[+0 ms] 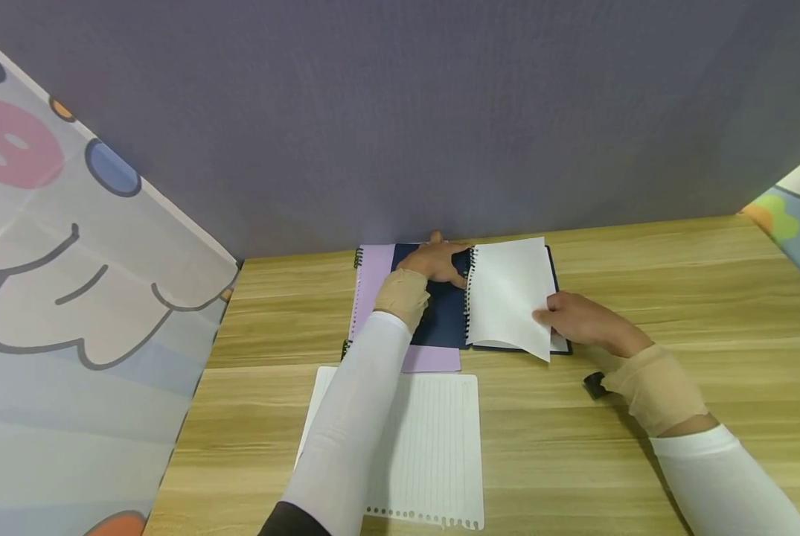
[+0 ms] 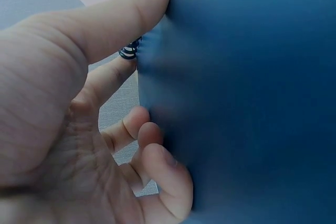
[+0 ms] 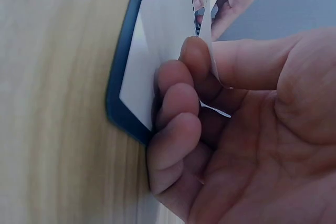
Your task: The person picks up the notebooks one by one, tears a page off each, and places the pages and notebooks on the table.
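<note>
A spiral notebook with a navy cover lies spread at the far side of the table, its white page to the right of the coil. My left hand rests on the navy cover, thumb toward the coil; in the left wrist view its fingertips touch the blue cover. At the page's lower right edge my right hand pinches the lifted page between thumb and index finger. The right wrist view shows that page's punched edge and the other fingers curled beside the notebook's corner.
Beneath the notebook's left half sits a lilac spiral notebook. A lined loose sheet with a torn, holed edge lies nearer, partly under my left arm. A grey partition rises right behind the notebooks on the wooden table.
</note>
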`<act>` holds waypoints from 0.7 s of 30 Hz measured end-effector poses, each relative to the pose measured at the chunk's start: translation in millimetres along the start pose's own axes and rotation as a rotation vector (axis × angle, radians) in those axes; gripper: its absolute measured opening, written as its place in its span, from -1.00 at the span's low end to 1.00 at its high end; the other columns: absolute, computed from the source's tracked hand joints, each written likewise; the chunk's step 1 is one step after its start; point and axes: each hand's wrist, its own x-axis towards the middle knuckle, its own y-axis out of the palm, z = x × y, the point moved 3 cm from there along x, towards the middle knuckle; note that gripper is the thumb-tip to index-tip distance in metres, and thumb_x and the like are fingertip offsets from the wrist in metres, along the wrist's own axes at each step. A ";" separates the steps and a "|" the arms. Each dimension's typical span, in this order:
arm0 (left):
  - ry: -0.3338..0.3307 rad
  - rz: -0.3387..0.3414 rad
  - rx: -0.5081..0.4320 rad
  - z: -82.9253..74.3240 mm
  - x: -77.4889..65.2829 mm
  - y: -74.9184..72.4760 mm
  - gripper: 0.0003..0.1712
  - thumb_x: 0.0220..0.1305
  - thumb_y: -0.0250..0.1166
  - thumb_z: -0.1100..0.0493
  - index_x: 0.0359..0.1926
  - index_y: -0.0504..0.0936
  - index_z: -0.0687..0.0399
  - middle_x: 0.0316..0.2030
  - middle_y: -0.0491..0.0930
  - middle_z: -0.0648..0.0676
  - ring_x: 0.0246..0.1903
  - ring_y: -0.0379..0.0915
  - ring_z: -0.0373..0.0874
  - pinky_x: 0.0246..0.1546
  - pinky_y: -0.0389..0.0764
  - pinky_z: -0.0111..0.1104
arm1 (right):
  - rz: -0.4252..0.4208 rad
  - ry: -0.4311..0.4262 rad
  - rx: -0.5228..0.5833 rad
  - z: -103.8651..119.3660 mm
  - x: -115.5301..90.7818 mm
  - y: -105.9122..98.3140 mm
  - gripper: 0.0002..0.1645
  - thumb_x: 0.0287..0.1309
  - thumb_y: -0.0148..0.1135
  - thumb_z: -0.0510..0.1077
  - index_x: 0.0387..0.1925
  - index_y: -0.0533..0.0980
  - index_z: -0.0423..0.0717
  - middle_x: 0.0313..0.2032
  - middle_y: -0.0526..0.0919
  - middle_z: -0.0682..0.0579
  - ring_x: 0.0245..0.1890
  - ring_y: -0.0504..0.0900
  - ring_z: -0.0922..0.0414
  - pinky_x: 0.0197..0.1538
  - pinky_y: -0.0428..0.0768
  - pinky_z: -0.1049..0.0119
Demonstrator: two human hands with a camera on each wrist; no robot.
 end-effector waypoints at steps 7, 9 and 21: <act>0.000 0.010 0.015 0.8 3.7 2.2 -0.01 -0.10 0.32 -0.33 0.35 0.00 -0.62 0.22 -0.07 0.04 0.20 0.03 0.06 -0.11 0.34 -0.02 | 0.025 -0.039 0.004 -1.9 -0.4 -0.7 -0.50 0.31 -0.15 0.19 -0.47 0.29 -0.15 -0.47 0.28 -0.04 -0.54 0.25 0.08 -0.45 0.30 0.21; 0.004 0.009 0.026 1.1 4.0 2.7 0.00 -0.09 0.31 -0.32 0.36 0.00 -0.59 0.22 -0.06 0.05 0.20 0.02 0.06 -0.11 0.34 -0.02 | 0.032 -0.057 0.024 -3.0 -1.1 -0.7 -0.52 0.31 -0.13 0.18 -0.49 0.28 -0.14 -0.46 0.28 -0.05 -0.52 0.24 0.08 -0.43 0.28 0.22; 0.027 0.016 0.025 1.8 0.5 0.9 -0.02 -0.04 0.29 -0.30 0.38 -0.02 -0.54 0.26 -0.08 0.08 0.23 -0.01 0.06 -0.05 0.30 -0.04 | 0.024 -0.033 0.083 -2.2 -1.7 -1.2 -0.52 0.29 -0.11 0.18 -0.44 0.38 -0.15 -0.42 0.37 -0.04 -0.44 0.31 0.08 -0.35 0.31 0.21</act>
